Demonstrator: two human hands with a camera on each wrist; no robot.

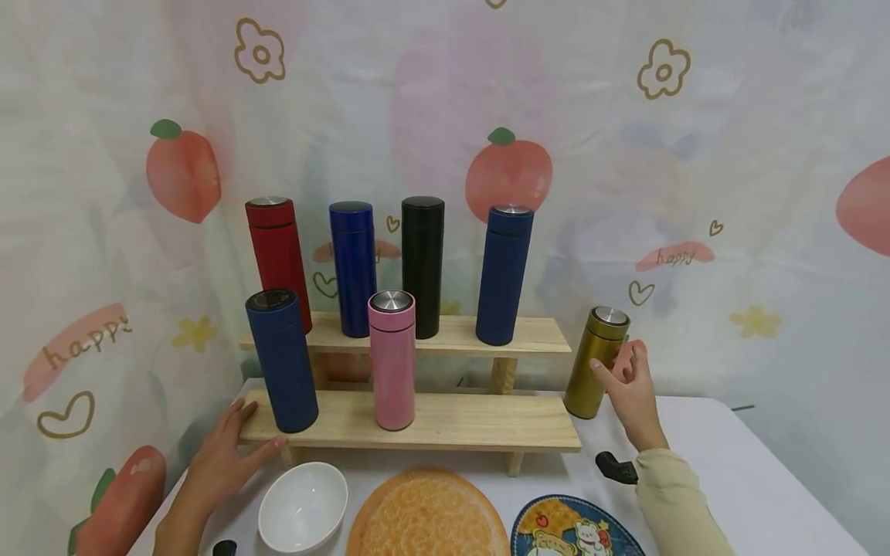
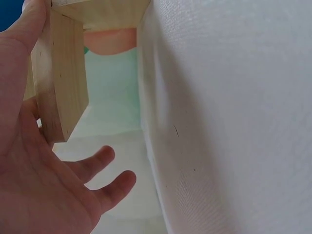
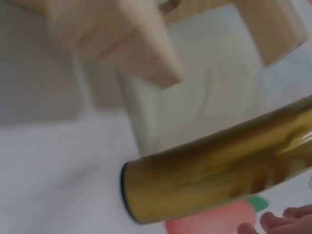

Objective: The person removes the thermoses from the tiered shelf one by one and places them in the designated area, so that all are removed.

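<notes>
The gold flask [image 1: 596, 361] stands upright on the white worktop [image 1: 730, 479], just beside the right end of the wooden stepped shelf [image 1: 445, 421], off the shelf itself. Its steel cap is on. In the right wrist view the flask's body [image 3: 214, 180] fills the frame, blurred, with the shelf's legs behind it.

The right hand [image 1: 633, 394] is at the flask's right side, fingers [image 1: 606, 374] straight and loosely spread. The thumb tip lies against or very near the body; contact cannot be confirmed. The hand does not wrap the flask. Judgement: the posture suits a hand about to take hold of or just parted from the flask; which cannot be told.

The left hand [image 1: 225, 455] rests against the left end of the lower shelf board, fingers extended, the thumb along the front edge. The left wrist view shows the open palm [image 2: 44, 185] beside the shelf's wooden leg [image 2: 58, 83]. Judgement: it appears to steady the shelf.

On the lower step stand a navy flask [image 1: 281, 361] and a pink flask [image 1: 392, 359]. The upper step carries a red flask [image 1: 278, 262], a blue flask [image 1: 353, 269], a black flask [image 1: 422, 266] and a second navy flask [image 1: 504, 274], all upright and apart. In front lie a white bowl [image 1: 302, 507], an orange round mat [image 1: 427, 513] and a cartoon-printed mat [image 1: 577, 529]. A printed curtain [image 1: 695, 193] hangs behind.
</notes>
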